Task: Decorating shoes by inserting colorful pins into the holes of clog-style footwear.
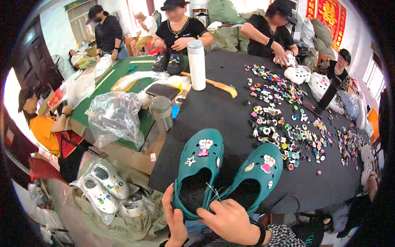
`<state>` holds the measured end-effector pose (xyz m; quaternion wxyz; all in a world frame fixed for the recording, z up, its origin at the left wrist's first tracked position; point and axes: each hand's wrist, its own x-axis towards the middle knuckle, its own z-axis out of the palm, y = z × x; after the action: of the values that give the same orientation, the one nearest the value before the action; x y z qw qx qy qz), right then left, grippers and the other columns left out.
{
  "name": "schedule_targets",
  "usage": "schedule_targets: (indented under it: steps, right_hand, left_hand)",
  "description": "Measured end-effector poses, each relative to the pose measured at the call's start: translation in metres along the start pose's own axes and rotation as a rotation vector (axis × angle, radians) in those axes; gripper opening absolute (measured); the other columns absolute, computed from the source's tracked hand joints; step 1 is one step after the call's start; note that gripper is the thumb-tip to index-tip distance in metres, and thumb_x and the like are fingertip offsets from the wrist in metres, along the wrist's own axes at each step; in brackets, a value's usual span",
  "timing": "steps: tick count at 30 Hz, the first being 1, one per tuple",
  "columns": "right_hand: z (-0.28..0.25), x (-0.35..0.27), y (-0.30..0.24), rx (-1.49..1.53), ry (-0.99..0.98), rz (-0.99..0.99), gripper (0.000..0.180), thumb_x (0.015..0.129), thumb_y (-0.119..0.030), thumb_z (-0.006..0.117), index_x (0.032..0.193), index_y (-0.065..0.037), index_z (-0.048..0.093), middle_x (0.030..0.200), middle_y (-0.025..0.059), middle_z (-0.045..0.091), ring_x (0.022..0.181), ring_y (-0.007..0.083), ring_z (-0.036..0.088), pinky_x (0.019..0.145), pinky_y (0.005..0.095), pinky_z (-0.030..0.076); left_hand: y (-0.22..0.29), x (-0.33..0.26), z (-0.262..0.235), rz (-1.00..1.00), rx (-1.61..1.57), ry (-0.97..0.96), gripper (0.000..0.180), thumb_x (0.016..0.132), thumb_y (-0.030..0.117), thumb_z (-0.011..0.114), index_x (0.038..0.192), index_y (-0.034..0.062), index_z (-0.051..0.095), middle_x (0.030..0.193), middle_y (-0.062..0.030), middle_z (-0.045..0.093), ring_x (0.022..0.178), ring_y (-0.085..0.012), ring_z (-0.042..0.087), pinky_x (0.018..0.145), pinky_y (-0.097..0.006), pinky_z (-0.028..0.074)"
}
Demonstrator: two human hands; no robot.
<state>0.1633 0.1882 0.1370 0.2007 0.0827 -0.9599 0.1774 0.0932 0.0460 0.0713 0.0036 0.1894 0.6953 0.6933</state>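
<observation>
1. The pair of dark green clogs lies over the near edge of the black surface [214, 111], close to its near-left corner, toes toward the far edge, heels out past the near edge. How much weight the surface bears is unclear.
2. Both the left clog [210, 162] and the right clog [257, 173] look like moulded foam: probably light, springy and hard to break, with some drag against the skin.
3. A thin whitish tie [212, 190] links their inner sides, so lifting one would likely tug the other.
4. The heel rim and side walls look the soundest places to hold; the raised charms [203, 151] on the toes seem easier to knock loose.
5. The left hand [176, 218] is opened out, fingers extended and thumb apart, resting against the left clog's outer heel.
6. The right hand [230, 222] is curled in a small grip, pinching the left clog's heel rim just below the tie; its fingertips underneath are hidden.
7. Loose charms [288, 136] spread toward the right edge of the surface, apart from both hands.
</observation>
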Motion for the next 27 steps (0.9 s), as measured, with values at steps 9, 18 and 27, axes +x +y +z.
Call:
schedule_targets:
  steps: [9, 18, 27]
  right_hand:
    - [-0.02, 0.022, 0.002, 0.227, 0.022, 0.132, 0.036, 0.066, -0.025, 0.085, 0.09, -0.006, 0.066, 0.071, 0.0061, 0.059, 0.06, 0.024, 0.058, 0.054, 0.0341, 0.045]
    - [-0.012, 0.08, -0.056, 0.41, 0.116, -0.461, 0.025, 0.078, -0.022, 0.068, 0.098, -0.01, 0.06, 0.073, 0.0048, 0.048, 0.065, 0.0209, 0.053, 0.07, 0.0328, 0.045]
    - [0.071, 0.218, -0.085, 0.253, 0.133, -1.002, 0.016, 0.078, -0.025, 0.06, 0.088, -0.013, 0.056, 0.076, 0.0022, 0.052, 0.072, 0.0187, 0.056, 0.071, 0.0335, 0.04]
  left_hand:
    - [-0.006, -0.028, -0.006, 0.564, 0.471, -0.082, 0.08, 0.087, 0.052, 0.064, 0.146, 0.0066, 0.034, 0.152, -0.0201, 0.027, 0.139, -0.0435, 0.026, 0.11, -0.059, 0.023]
    - [-0.03, -0.011, -0.075, 0.808, 0.726, 0.632, 0.07, 0.091, 0.06, 0.049, 0.138, 0.0109, 0.034, 0.137, -0.0202, 0.039, 0.129, -0.0466, 0.037, 0.105, -0.066, 0.03]
    - [-0.055, 0.018, -0.127, 0.456, 0.435, 0.504, 0.1, 0.067, 0.045, 0.08, 0.142, 0.0074, 0.026, 0.143, -0.0171, 0.029, 0.137, -0.0364, 0.028, 0.112, -0.054, 0.026]
